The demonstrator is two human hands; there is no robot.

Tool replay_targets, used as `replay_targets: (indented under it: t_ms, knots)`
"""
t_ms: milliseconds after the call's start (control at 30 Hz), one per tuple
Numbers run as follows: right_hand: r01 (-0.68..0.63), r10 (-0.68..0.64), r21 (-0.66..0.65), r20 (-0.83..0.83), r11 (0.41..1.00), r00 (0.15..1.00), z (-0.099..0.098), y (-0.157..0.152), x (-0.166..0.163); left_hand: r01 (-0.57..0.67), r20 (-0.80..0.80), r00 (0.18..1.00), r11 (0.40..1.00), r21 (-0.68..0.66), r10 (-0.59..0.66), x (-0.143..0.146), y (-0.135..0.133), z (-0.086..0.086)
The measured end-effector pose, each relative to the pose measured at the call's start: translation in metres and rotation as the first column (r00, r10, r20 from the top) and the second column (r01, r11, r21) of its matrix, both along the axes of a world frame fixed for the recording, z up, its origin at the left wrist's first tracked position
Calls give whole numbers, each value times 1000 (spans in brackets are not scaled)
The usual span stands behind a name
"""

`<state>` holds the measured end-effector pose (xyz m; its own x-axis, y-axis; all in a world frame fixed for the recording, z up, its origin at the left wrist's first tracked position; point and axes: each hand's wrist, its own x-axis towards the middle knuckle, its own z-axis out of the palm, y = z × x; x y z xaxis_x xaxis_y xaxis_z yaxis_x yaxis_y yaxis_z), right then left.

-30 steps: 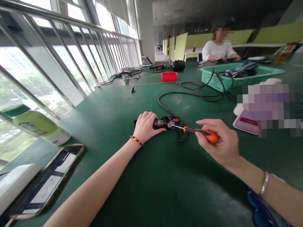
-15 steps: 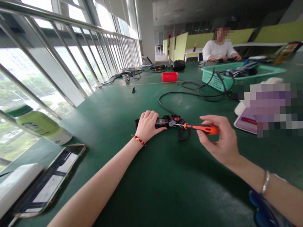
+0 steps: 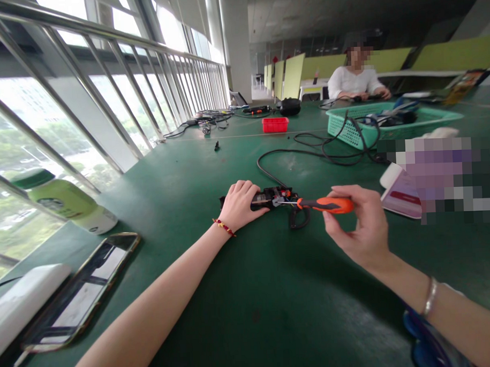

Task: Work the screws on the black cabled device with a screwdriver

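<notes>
A small black electronic device (image 3: 274, 197) with exposed parts lies on the green table (image 3: 249, 290). My left hand (image 3: 240, 205) rests on its left end, fingers curled over it. My right hand (image 3: 357, 228) pinches an orange-handled screwdriver (image 3: 324, 204), held nearly level. Its metal tip touches the device's right side. A black cable (image 3: 269, 174) runs from the device toward the back of the table.
A phone (image 3: 78, 293) and a white object (image 3: 22, 301) lie at the near left, beside a green-capped bottle (image 3: 64, 203). A teal basket (image 3: 387, 122) with cables stands at the back right, a red box (image 3: 275, 124) beyond. Another person (image 3: 356, 78) sits at the far end.
The screwdriver handle has risen from a downward slant to nearly level, with my right hand shifting slightly right. My left hand has stayed on the device.
</notes>
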<state>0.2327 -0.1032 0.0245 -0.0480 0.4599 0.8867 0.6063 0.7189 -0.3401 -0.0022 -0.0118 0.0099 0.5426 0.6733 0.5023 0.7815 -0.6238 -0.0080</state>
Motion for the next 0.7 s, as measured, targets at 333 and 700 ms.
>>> replay_targets:
  t_ms: [333, 700]
  knots:
    - [41, -38, -53, 49, 998, 998, 1, -3, 1, 0, -3, 1000, 1000, -2, 0, 0, -1, 0]
    - [51, -49, -21, 110, 998, 993, 6, -4, -2, 11, 12, 1000, 1000, -5, -11, 0, -2, 0]
